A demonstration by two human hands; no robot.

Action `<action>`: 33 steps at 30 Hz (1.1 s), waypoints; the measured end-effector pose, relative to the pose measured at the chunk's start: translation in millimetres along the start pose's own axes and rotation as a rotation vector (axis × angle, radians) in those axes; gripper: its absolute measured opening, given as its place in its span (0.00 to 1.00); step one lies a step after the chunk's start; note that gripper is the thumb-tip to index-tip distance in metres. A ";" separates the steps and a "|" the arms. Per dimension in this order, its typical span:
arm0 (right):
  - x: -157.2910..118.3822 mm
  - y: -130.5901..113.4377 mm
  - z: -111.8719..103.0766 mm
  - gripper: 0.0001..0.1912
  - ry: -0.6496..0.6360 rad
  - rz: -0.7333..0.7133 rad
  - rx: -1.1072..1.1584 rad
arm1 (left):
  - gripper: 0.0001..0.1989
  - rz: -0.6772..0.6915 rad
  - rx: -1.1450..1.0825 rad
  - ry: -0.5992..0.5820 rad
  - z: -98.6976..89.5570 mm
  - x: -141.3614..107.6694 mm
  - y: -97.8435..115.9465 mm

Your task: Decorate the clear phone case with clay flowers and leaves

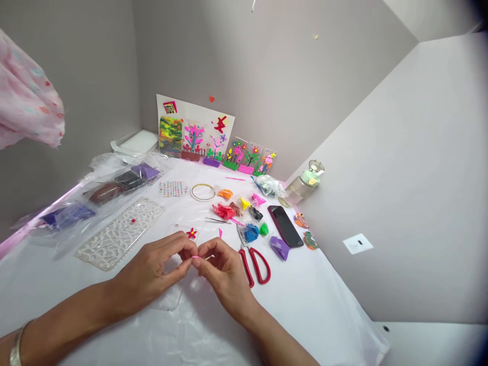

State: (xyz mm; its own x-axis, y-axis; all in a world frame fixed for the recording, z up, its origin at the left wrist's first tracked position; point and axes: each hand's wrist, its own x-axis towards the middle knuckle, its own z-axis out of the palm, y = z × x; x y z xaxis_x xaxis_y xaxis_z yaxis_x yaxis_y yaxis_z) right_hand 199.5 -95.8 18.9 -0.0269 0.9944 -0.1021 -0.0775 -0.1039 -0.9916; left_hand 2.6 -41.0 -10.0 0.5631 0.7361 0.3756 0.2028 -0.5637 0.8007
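Between the fingertips of my left hand [158, 269] and my right hand [224, 274] is a small bit of pink clay [195, 257]. Both hands pinch it, thumbs and forefingers meeting above the white-covered table. Partly hidden under my hands lies a clear phone case [171, 300]. A red clay flower [191, 233] shows just beyond my fingertips, and a small pink piece [220, 233] lies to its right. Red-handled scissors [260, 265] rest beside my right hand.
Wrapped clay lumps, including blue [251, 232] and purple [279, 248], lie beyond the scissors. A phone [285, 226] and bottle [305, 184] are right. A patterned white mat [120, 234] and plastic bags [107, 188] are left. Decorated cases [194, 142] lean on the wall.
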 end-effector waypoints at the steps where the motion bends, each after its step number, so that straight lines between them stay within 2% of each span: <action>1: -0.2 1.1 0.0 0.19 -0.006 -0.003 -0.011 | 0.08 0.010 0.017 -0.001 1.0 -0.7 -1.1; 6: -3.7 -4.9 -0.6 0.15 -0.041 -0.025 -0.106 | 0.07 0.006 0.022 0.017 0.7 -0.3 1.8; 8: -4.9 -9.5 -1.1 0.14 -0.091 -0.019 -0.094 | 0.07 -0.056 -0.018 0.029 -3.9 2.9 4.4; 13: -1.6 -11.5 -4.6 0.19 -0.213 0.078 0.127 | 0.15 -0.278 -0.148 0.070 -21.7 12.9 0.8; 16: 2.6 -7.3 -8.5 0.18 -0.160 0.063 0.169 | 0.18 -0.343 -0.208 0.052 -27.2 14.5 -6.0; 23: 8.0 -2.0 -15.3 0.15 -0.018 0.036 0.208 | 0.18 -0.310 -0.204 -0.019 -26.4 13.4 -10.1; 29: 7.2 -4.1 -15.0 0.15 -0.037 0.065 0.236 | 0.16 -0.376 -0.274 -0.008 -26.1 15.9 -8.4; 33: 7.2 -6.5 -14.6 0.19 -0.032 0.066 0.251 | 0.19 -0.363 -0.344 0.042 -26.0 17.1 -8.1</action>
State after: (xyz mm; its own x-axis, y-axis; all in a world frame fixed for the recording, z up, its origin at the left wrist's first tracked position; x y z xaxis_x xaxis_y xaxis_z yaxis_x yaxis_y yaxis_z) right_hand 214.3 -87.7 23.5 -0.0718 0.9846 -0.1596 -0.3194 -0.1743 -0.9314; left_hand -10.3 -14.1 2.0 0.4705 0.8805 0.0571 0.1002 -0.1176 0.9880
